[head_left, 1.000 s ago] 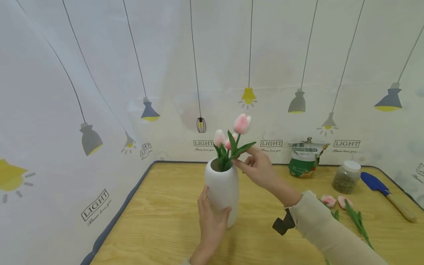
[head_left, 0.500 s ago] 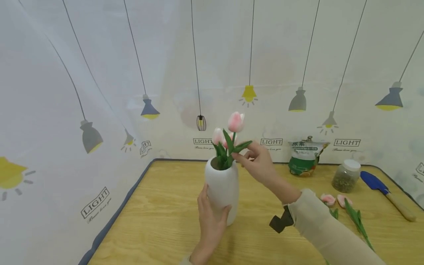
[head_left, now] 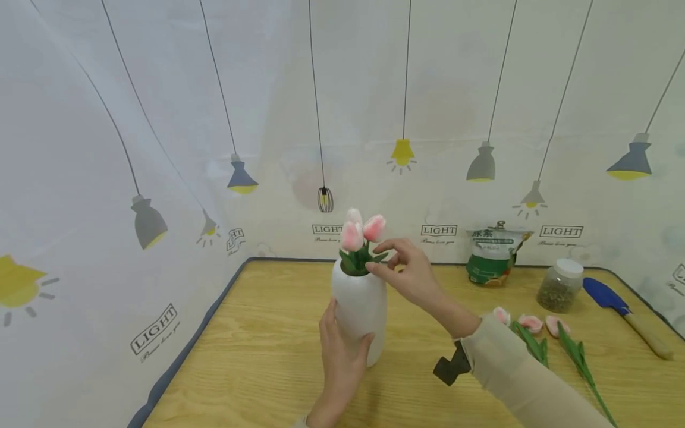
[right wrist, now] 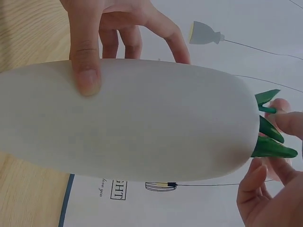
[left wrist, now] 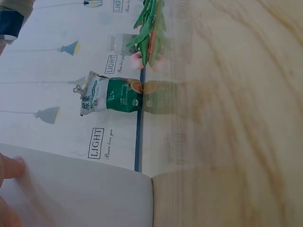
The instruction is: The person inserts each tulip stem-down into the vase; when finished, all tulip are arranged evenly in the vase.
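Note:
My left hand (head_left: 342, 362) grips the white vase (head_left: 360, 309) around its lower body, thumb in front. The vase stands upright on the table. Several pink-and-white tulips rise from its mouth, blooms bunched together. At the vase's rim my right hand (head_left: 409, 270) holds the right-hand tulip (head_left: 374, 227) low down, thumb and forefinger curled about its leaves. In the right wrist view, green leaves (right wrist: 274, 146) stick out of the vase between the right thumb and fingers. The stems' lower ends are hidden inside the vase.
More tulips (head_left: 580, 353) lie on the wooden table (head_left: 257, 333) at right, partly behind the right sleeve. Behind them stand a clipped green-and-white bag (head_left: 489, 258) and a white-lidded jar (head_left: 559, 288). A blue trowel (head_left: 615, 303) with a wooden handle lies far right.
The tulip at my right hand has sunk down into the vase, its bloom now close to the others. The right hand has dropped slightly toward the rim; the left stays on the vase.

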Available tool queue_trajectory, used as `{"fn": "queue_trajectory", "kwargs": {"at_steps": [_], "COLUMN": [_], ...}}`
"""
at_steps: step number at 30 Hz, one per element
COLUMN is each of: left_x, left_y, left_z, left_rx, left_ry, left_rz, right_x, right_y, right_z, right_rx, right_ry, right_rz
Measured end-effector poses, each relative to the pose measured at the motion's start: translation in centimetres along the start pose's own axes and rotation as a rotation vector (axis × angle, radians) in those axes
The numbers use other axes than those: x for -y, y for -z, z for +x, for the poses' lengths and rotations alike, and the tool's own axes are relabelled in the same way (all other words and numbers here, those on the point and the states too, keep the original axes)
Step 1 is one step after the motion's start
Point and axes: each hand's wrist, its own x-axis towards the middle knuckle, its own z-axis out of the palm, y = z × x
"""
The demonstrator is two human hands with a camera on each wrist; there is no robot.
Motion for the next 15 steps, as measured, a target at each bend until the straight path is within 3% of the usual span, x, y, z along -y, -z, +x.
{"fn": "queue_trajectory", "kwargs": {"at_steps": [8, 15], "left_x": [-0.1, -0.1], "left_y": [0.0, -0.1], "left_z": [0.1, 0.0], "left_rx": [0.004, -0.018], "left_ry": [0.006, -0.003], "left_rz": [-0.002, -0.001], "right_x": [-0.7, -2.6], "right_y": [0.1, 1.3], "right_z": [-0.3, -1.3], "right_rx": [-0.009, -0.086], "right_ry": [0.022, 0.061], "right_rz": [-0.004, 0.144]}}
